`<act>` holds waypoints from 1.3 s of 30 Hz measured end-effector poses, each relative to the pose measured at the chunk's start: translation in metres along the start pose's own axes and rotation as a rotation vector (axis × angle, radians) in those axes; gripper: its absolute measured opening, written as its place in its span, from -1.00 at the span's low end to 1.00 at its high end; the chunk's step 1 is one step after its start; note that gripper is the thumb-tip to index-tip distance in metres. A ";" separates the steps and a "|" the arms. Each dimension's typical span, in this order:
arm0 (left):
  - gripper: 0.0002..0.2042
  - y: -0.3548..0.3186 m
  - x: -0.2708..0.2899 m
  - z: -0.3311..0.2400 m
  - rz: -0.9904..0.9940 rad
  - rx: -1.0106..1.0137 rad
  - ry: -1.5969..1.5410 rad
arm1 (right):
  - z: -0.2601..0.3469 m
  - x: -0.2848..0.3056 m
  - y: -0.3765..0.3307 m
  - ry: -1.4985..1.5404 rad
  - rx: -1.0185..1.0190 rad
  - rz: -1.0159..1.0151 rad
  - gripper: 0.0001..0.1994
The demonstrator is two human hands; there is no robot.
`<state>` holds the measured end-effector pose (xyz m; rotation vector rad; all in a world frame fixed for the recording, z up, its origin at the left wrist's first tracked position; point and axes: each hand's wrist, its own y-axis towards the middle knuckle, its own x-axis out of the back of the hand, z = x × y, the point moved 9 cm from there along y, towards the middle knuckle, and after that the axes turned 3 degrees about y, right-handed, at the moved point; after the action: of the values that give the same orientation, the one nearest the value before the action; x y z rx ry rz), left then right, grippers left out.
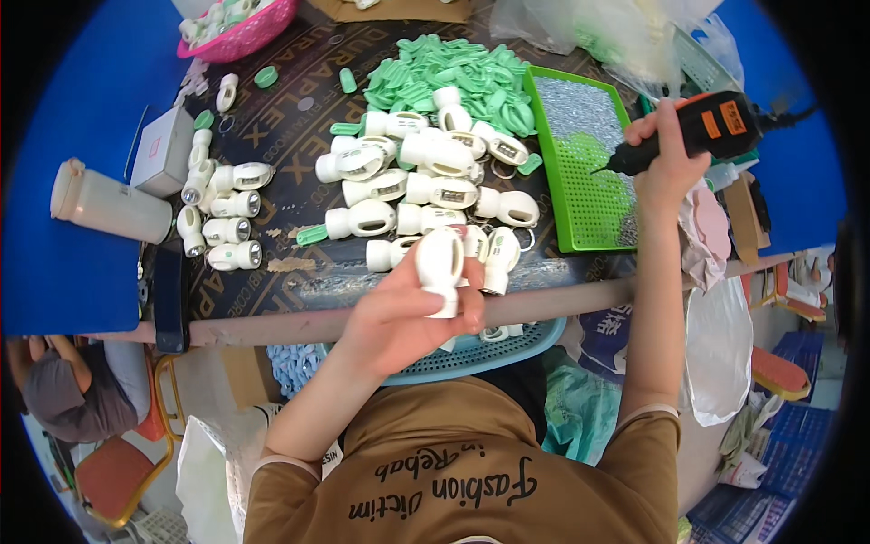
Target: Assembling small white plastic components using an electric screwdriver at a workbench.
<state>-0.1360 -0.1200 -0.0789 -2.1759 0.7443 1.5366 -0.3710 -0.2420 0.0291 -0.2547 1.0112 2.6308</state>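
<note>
My left hand (385,326) is closed around a small white flashlight (439,258), held upright at the table's near edge. A dark oval recess shows in its side. My right hand (669,172) grips a black electric screwdriver (684,136) with orange labels. The bit points left, above a lime-green tray (551,186) of small silvery screws (580,104). Beyond my left hand lies a heap of similar white flashlights (439,150), several with open sides showing parts inside. Behind them spreads a pile of green plastic pieces (439,72).
At left stand more flashlights (234,204), a white box (163,150) and a translucent cup (109,201). A pink basket (245,38) sits far left. Below the table edge is a blue basket (453,363). Plastic bags (625,41) lie far right. Another person (82,390) sits at left.
</note>
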 end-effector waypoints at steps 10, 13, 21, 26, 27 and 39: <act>-0.66 0.005 0.012 0.002 -0.091 -0.043 0.171 | 0.054 -0.052 -0.015 0.445 -0.201 0.390 -0.18; -0.66 0.003 0.012 0.004 -0.149 -0.002 0.171 | 0.074 -0.083 -0.041 0.516 -0.310 0.308 -0.10; -0.63 0.000 0.014 0.005 -0.225 0.033 0.245 | 0.077 -0.133 -0.068 0.502 -0.319 0.391 -0.12; -0.65 0.002 0.012 0.006 -0.209 0.032 0.246 | 0.076 -0.141 -0.073 0.470 -0.316 0.440 -0.13; -0.65 0.001 0.013 0.005 -0.215 0.023 0.254 | 0.076 -0.151 -0.080 0.469 -0.316 0.451 -0.13; -0.70 0.000 0.013 0.006 -0.191 -0.008 0.293 | 0.077 -0.154 -0.089 0.420 -0.283 0.557 -0.14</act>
<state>-0.1372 -0.1196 -0.0928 -2.4297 0.5937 1.1449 -0.2002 -0.1612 0.0721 -0.7046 0.9246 3.3271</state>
